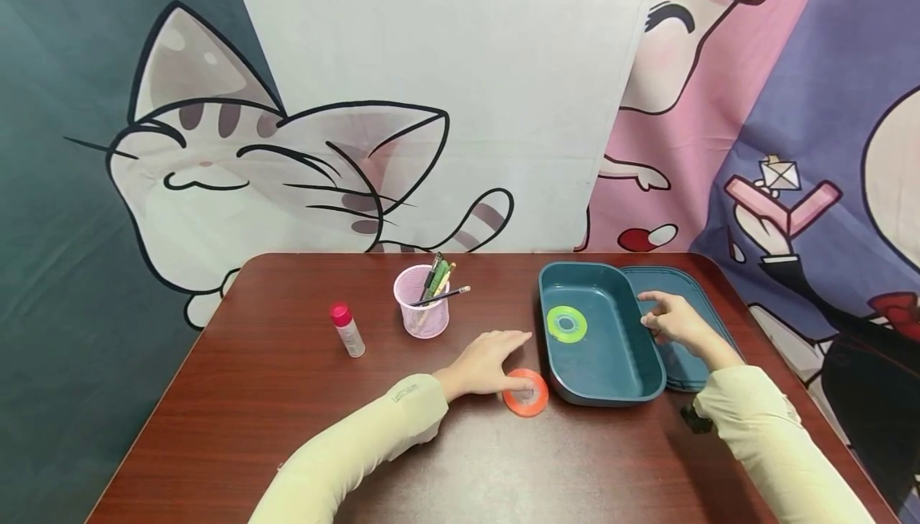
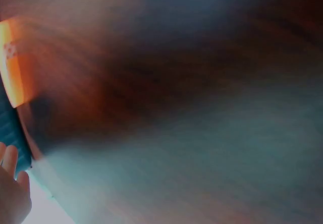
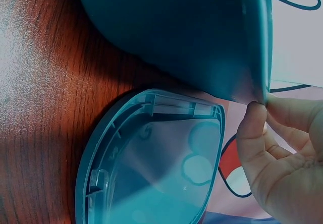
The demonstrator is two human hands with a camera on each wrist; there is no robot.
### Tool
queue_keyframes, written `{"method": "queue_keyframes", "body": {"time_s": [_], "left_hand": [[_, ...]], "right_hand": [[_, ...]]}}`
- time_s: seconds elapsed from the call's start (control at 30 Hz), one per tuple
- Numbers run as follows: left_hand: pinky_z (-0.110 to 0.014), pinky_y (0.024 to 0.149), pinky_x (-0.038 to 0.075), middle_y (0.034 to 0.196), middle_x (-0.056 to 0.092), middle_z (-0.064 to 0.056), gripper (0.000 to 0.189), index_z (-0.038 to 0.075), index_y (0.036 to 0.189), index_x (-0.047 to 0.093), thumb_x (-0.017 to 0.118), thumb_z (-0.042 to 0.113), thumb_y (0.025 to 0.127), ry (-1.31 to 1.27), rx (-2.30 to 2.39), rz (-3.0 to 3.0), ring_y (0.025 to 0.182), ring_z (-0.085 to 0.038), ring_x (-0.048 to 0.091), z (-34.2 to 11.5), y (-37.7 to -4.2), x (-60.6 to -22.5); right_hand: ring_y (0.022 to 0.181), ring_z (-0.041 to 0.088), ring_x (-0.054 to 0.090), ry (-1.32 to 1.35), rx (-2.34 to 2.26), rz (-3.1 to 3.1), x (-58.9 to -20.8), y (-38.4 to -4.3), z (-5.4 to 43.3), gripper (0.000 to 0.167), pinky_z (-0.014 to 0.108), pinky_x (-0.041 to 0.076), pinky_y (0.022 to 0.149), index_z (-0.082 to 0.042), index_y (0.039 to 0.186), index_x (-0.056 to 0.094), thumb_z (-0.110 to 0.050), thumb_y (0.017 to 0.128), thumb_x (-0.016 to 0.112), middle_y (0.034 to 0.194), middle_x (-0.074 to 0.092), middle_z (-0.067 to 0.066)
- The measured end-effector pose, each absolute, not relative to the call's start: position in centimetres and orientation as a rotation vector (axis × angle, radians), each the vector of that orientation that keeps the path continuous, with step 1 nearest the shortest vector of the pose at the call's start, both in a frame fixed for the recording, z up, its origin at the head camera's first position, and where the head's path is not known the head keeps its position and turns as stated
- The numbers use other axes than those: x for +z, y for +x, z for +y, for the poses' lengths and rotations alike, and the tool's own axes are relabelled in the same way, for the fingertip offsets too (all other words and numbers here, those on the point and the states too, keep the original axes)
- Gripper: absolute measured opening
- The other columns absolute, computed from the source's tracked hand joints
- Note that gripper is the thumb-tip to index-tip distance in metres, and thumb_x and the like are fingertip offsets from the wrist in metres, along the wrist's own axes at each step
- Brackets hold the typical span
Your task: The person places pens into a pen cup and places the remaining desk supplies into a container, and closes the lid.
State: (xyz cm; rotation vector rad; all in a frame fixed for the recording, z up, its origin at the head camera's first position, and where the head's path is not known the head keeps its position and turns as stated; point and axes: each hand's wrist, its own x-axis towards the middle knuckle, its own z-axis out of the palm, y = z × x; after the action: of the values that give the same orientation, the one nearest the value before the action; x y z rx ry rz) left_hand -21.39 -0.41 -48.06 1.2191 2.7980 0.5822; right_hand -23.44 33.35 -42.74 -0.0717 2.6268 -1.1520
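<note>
My left hand reaches over the table with its fingers stretched out, thumb overlapping an orange tape roll that lies by the container's front left corner. In the left wrist view, that hand shows at the lower left edge, below the bright orange roll. A deep blue-green plastic container stands just right of the roll, with a green tape roll inside it on the left. At the container's right rim is my right hand; in the right wrist view its thumb and forefinger pinch the rim.
The container's lid lies on the table to its right, partly behind the right hand. A pink mesh pen cup with pens and a pencil stands toward the back, left of the container. A red-capped glue stick is further left.
</note>
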Motion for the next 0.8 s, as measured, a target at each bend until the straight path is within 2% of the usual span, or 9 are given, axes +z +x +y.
{"method": "queue_keyframes", "body": {"time_s": [0.47, 0.8], "left_hand": [[-0.031, 0.1, 0.034, 0.131, 0.048, -0.001, 0.082, 0.011, 0.13, 0.045, 0.062, 0.061, 0.067, 1.442, 0.332, 2.735, 0.119, -0.015, 0.044, -1.5, -19.9, -49.2], [-0.028, 0.098, 0.035, 0.125, 0.053, 0.003, 0.07, 0.014, 0.125, 0.051, 0.064, 0.055, 0.069, 1.509, 0.302, 2.725, 0.113, -0.012, 0.049, -1.6, -19.9, -49.7]], "right_hand": [[0.068, 0.016, 0.052, -0.064, -1.158, 2.622, -42.8, -23.5, 33.4, 0.046, 0.031, 0.051, 0.057, 0.01, 0.128, 0.032, -0.001, 0.087, 0.047, 0.084, 0.055, 0.017], [0.067, 0.017, 0.052, -0.069, -1.16, 2.625, -42.7, -23.4, 33.4, 0.045, 0.032, 0.051, 0.058, 0.01, 0.128, 0.032, -0.001, 0.087, 0.047, 0.084, 0.055, 0.018]]}}
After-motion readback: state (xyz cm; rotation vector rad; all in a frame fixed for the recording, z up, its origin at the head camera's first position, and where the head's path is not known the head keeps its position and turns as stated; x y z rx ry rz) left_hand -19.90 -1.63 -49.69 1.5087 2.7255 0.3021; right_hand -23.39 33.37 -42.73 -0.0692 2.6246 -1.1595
